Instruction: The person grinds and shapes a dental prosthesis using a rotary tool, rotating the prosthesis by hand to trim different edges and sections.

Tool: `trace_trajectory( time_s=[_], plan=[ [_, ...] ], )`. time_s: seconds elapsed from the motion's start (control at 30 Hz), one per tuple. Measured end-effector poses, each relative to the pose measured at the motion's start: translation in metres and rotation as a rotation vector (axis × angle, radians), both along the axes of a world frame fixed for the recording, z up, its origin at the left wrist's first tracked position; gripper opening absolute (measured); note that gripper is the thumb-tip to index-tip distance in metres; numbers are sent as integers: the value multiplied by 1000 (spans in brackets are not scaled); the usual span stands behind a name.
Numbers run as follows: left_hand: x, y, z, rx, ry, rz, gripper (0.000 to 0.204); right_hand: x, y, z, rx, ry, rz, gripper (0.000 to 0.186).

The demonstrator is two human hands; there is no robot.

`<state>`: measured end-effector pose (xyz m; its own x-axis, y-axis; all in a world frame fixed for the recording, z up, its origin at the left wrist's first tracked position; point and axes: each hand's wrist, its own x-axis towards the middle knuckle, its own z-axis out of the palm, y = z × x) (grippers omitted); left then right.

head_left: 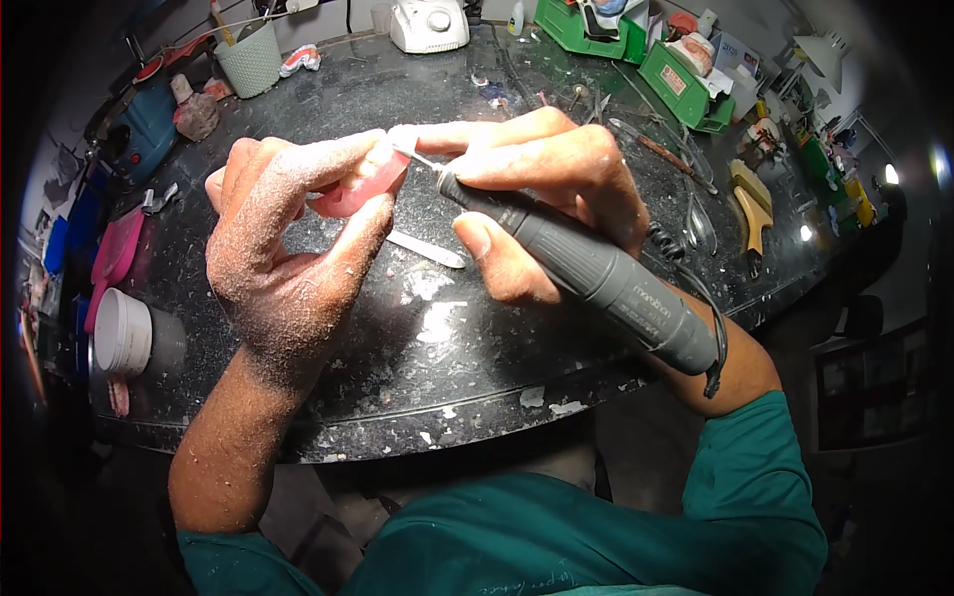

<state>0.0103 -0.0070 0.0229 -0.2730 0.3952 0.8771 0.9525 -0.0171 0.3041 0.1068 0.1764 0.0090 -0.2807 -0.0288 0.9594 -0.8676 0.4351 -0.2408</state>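
My left hand (298,219), coated in pale dust, pinches a pink denture (368,184) with whitish teeth between thumb and fingers. In my right hand (552,179) is a dark grey rotary handpiece (596,263), gripped like a pen, with a cord trailing from its rear end. Its thin metal bur (419,157) points left and reaches the denture's edge; whether it touches cannot be made out. One right fingertip rests close to the denture's upper side. On the bench below lies a slim white stick-like tool (425,248).
The dark, scuffed bench (397,397) holds a white control box (429,25) at the back. Green bins (686,89), a brush (752,204) and a long knife-like tool (661,154) lie on the right. To the left are a white tub (123,333), a pink scoop (117,248) and a woven cup (248,60).
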Motion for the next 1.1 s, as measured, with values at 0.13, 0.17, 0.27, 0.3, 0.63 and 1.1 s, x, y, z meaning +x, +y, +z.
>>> trace_trajectory(
  time_s=[0.13, 0.17, 0.27, 0.3, 0.63, 1.1],
  plan=[
    [0, 0, 1, 4, 13, 4, 39, 0, -3, 2, -15, 1, -6, 44],
    [0, 0, 1, 4, 23, -3, 39, 0, -4, 1, -15, 1, -5, 44],
    [1, 1, 0, -11, 10, 18, 39, 1, -2, 0, -39, -17, 12, 44],
    [0, 1, 0, -10, 11, 16, 39, 1, 1, 0, 10, -15, -9, 44],
    [1, 0, 1, -12, 10, 7, 41, 7, 2, 4, 115, -67, 7, 39],
    [-1, -1, 0, -9, 35, -6, 40, -1, -2, -2, -51, 6, 15, 43]
  ],
)
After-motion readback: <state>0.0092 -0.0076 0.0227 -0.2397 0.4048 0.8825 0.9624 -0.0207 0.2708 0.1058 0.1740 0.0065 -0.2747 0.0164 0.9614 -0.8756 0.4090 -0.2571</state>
